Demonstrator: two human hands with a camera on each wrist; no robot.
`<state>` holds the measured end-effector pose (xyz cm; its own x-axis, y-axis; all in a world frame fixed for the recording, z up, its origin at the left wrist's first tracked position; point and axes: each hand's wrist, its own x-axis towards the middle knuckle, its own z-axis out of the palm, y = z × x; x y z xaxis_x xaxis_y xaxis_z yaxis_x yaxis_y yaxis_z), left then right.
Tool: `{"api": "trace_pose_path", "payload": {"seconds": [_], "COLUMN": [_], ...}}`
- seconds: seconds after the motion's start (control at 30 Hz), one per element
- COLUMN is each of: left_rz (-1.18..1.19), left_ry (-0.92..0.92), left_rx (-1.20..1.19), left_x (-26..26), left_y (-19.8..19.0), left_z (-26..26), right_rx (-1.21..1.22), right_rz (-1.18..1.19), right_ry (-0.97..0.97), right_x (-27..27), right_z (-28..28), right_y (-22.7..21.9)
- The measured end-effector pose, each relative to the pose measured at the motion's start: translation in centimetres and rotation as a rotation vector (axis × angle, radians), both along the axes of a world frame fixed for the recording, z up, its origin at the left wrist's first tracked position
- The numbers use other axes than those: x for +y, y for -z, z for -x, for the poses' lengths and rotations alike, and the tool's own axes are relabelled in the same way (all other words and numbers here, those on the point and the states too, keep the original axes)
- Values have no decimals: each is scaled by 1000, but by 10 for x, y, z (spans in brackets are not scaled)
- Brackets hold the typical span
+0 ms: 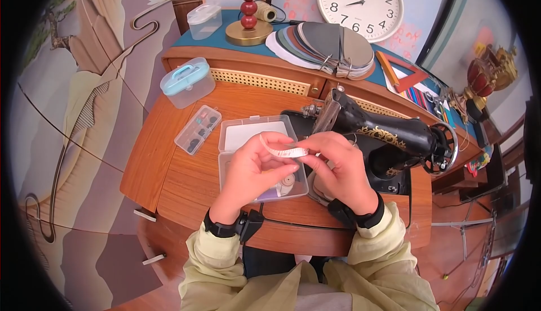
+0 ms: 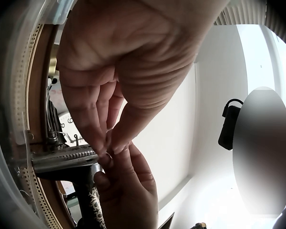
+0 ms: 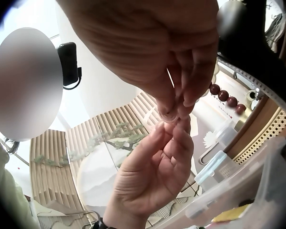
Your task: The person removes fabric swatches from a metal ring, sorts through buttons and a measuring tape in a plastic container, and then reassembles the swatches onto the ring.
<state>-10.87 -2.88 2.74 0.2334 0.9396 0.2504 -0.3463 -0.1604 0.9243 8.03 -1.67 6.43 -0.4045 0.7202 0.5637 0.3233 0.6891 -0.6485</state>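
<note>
Both hands are raised over an open clear plastic box (image 1: 226, 159) and meet at a white measuring tape (image 1: 290, 152) with printed markings. My left hand (image 1: 253, 164) holds the tape, which curves over its fingers. Thumb and fingers of my right hand (image 1: 341, 167) pinch the tape's other side. In the right wrist view a small coil of the tape (image 3: 168, 116) shows between the fingertips of both hands. Inside the box, partly hidden below the hands, lies a round white roll (image 1: 288, 181).
A black sewing machine (image 1: 389, 133) stands on the right of the wooden table (image 1: 169, 181). To the left are a compartment case (image 1: 197, 130) with dark pieces and a blue-lidded box (image 1: 189, 83). Behind, fabric swatches (image 1: 321, 46) and a clock (image 1: 360, 1) occupy the shelf.
</note>
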Motion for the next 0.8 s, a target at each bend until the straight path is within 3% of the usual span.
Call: {"api": "trace_pose_path", "payload": {"seconds": [0.1,0.3,0.4,0.6,0.8], "left_rz": [-9,81,69,93,65], "left_ry": [-18,-190,-214,-171,-34], "left_rx": [-56,113,75,36,64], "left_x": [-2,1,0,1,0], "left_y": [-7,3,5,7,4], "left_z": [-2,10,9,11,5], "right_rx": [-55,-99,-94,-48,66], "right_rz": [-24,-9,-29,-45,116], "right_ry": [9,14,27,53,-59], "right_x": [3,5,5,4,-2], "right_z": [-5,-5,-5,-3,-2], "right_y": [0,-1,-1,1,0]}}
